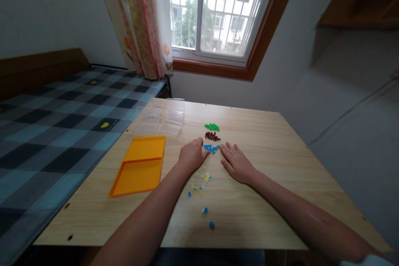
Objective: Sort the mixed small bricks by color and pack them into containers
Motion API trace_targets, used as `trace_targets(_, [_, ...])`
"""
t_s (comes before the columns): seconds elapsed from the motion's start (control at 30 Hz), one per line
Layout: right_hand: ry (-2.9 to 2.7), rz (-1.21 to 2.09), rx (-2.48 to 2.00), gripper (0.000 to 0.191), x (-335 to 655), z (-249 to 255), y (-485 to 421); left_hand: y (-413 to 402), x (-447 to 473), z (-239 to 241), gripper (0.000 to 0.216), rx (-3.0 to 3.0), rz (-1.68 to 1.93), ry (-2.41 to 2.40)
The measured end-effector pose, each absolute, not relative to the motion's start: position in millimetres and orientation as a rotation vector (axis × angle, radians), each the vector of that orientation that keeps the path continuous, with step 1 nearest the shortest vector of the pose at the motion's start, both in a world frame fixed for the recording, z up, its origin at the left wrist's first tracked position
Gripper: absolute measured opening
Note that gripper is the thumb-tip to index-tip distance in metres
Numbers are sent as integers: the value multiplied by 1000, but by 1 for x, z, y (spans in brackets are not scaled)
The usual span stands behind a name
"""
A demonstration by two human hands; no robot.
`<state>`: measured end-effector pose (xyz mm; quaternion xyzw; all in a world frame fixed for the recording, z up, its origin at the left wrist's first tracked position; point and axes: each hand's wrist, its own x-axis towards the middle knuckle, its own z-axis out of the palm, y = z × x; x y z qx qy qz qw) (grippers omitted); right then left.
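A small pile of blue pieces [212, 149] lies on the wooden table [268, 141] between my two hands. My left hand [191, 156] rests at the pile's left side, its thumb by the pieces and apart from the bent fingers; nothing shows in it. On the right, my right hand [237, 163] lies open and flat, fingertips at the pile's edge. Just beyond are a pile of brown pieces [212, 136] and a pile of green pieces [212, 126]. Nearer me, yellow pieces [197, 190] are scattered with a few blue ones, including a single blue piece [212, 225].
An orange two-part tray [141, 176] lies left of my left forearm. Behind it stand clear plastic boxes [173, 118]. A bed with a checked cover [62, 133] runs along the table's left side. Beyond the table are a curtain [140, 20] and a barred window [222, 12].
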<state>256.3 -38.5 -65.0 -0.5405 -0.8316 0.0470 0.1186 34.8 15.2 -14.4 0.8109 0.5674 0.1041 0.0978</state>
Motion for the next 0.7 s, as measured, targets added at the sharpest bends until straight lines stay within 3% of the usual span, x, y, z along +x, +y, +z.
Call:
trace_targets(0.27, [-2381,128,-1381,57,253,-52,-66,-4,7,15,17,2458,261,1444])
trace_targets(0.43, [-2271,265,-1189,27,234,-35,-128,-59,-26,39,12,2476,164,1145])
trace_targets(0.57, [-2284,395,-1142,21,213,-35,-166,-103,-34,23,15,2413,154,1038])
trace_targets(0.7, [-2312,384,-1211,32,196,-44,-180,-123,-33,-3,15,2407,176,1005])
